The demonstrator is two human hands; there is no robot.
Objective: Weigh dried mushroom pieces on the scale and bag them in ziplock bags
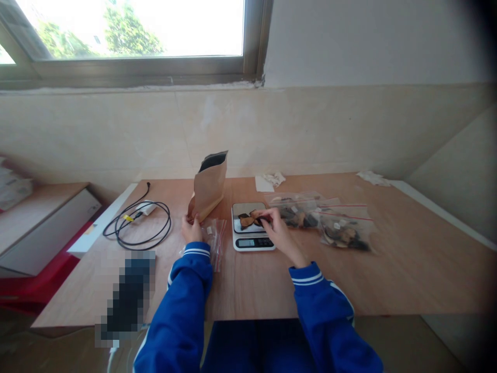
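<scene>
Presently: dried slices (246, 221), being borne on the scale (235, 239), one being pinched by the right hand (280, 232); ideally, no finger pressure is being added. Beside the paper bag (210, 187): left hand (191, 231), its hold being hidden.

I read a white scale (252, 235) with a black panel (255, 243). Dried slices (247, 221) on it: tan-brown, blackish patches. From the scale: brown paper bag (210, 187) at 10 o'clock, dark inside; black cable (170, 221) at 9, yellow tag (128, 218); clear bags (344, 230) at 3, red-lined. Blue sleeves (174, 305) at 5 and 7, white double stripes on cuffs (306, 274). Table (419, 259): pinkish-brown wood grain.
</scene>
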